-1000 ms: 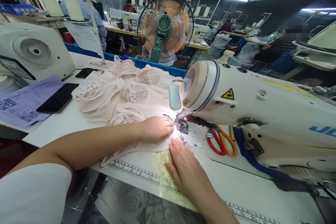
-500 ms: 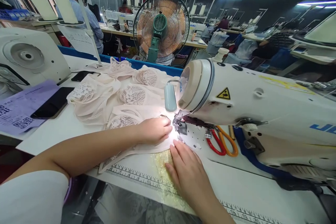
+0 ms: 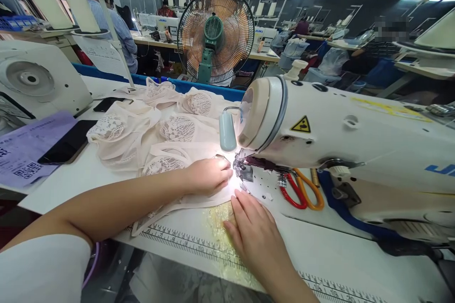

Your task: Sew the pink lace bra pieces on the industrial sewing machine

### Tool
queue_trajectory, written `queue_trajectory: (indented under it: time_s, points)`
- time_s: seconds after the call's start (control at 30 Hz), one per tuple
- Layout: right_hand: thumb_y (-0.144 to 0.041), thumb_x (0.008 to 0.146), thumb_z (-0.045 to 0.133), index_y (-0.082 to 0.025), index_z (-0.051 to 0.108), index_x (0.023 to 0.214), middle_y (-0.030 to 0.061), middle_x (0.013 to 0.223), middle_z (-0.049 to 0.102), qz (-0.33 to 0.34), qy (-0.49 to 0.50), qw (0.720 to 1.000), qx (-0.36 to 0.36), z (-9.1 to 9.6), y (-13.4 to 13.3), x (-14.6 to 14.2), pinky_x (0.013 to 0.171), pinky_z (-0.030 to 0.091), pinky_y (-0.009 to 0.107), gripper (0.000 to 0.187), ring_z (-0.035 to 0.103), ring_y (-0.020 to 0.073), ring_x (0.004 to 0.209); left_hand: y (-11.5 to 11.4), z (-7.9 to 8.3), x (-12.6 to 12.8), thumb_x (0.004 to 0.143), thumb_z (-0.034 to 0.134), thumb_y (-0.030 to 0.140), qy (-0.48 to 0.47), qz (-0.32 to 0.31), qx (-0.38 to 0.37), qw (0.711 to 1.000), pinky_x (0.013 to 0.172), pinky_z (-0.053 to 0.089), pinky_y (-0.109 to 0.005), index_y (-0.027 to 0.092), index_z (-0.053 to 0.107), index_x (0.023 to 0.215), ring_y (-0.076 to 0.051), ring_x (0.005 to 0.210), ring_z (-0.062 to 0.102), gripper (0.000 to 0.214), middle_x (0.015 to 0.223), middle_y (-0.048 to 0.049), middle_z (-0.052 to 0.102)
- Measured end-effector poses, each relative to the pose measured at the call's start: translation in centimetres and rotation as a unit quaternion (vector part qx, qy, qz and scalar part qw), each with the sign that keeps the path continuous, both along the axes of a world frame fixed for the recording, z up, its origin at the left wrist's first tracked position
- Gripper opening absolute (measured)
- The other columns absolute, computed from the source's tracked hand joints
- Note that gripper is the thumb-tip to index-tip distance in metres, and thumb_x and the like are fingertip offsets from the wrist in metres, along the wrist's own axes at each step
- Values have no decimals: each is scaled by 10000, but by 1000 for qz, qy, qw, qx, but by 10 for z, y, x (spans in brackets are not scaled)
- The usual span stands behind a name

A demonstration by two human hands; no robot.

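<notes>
My left hand (image 3: pixel 209 176) is closed on the cream fabric of a lace-cupped bra (image 3: pixel 164 165), just left of the needle area of a white sewing machine (image 3: pixel 334 132). Its fingertips are curled under, so the exact pinch is hidden. Flat on the table, my right hand (image 3: pixel 254 227) has its fingers stretched out, the tips at the fabric's near edge in front of the presser foot (image 3: pixel 241 166). Under and beside that hand, yellowish clear tape (image 3: pixel 217 227) covers part of the tabletop. A small lamp (image 3: pixel 227 131) lights the stitching spot brightly.
More lace bras (image 3: pixel 177 129) lie behind my left arm. Scissors with red and orange handles (image 3: pixel 309 189) rest under the machine arm. At left are a phone (image 3: pixel 69 142) and a purple printed sheet (image 3: pixel 35 144). A green fan (image 3: pixel 215 33) stands beyond the table; people sit farther back.
The camera view has shifted slightly. Both hands and the bra keep practically the same places at the machine.
</notes>
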State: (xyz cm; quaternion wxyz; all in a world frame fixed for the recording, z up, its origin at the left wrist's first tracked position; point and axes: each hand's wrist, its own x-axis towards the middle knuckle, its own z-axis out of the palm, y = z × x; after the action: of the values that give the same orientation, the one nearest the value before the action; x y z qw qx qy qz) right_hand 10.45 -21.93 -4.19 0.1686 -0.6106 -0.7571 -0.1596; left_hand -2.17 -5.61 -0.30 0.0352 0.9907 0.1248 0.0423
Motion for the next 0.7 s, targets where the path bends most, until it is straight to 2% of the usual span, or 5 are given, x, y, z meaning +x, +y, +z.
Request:
queue_trajectory:
  time_s: [0.27, 0.37, 0.47, 0.57, 0.7]
  points:
    - [-330, 921, 357, -24, 560, 1166, 165, 1240, 575, 2, -15, 1000, 9, 1, 4, 0, 915, 451, 405, 442, 504, 270, 1169, 12, -3, 8, 889, 389, 264, -17, -5, 14, 1000, 724, 441, -318, 110, 575, 953, -221, 886, 538, 250, 971, -116, 566]
    - [-335, 925, 342, -26, 558, 1181, 149, 1237, 583, -11, -19, 1000, 11, 1, 4, -2, 877, 478, 397, 455, 523, 269, 1154, 17, 1, 10, 887, 391, 280, -12, -9, 30, 999, 699, 443, -321, 108, 591, 944, -233, 900, 536, 269, 987, -125, 567]
    - [-328, 925, 336, -34, 567, 1182, 138, 1239, 584, -20, -16, 1000, 14, 1, 5, -4, 874, 482, 398, 454, 529, 270, 1149, 13, 9, 8, 895, 367, 273, -24, -18, 48, 998, 696, 441, -334, 112, 618, 841, -232, 880, 538, 303, 954, -121, 583]
    - [-329, 920, 335, -49, 585, 1171, 125, 1230, 593, -24, -1, 1000, 15, 1, 5, -4, 883, 478, 393, 451, 534, 261, 1144, 0, 13, 1, 892, 391, 273, -25, -69, 51, 996, 750, 440, -361, 120, 640, 786, -223, 874, 547, 311, 890, -101, 614]
    - [-330, 913, 349, -60, 600, 1158, 111, 1211, 609, -27, 20, 999, 25, 1, 5, -4, 885, 474, 383, 443, 539, 252, 1138, -9, 6, -9, 907, 423, 230, -40, -141, 90, 985, 843, 427, -387, 126, 650, 964, -208, 953, 553, 256, 1008, -82, 648]
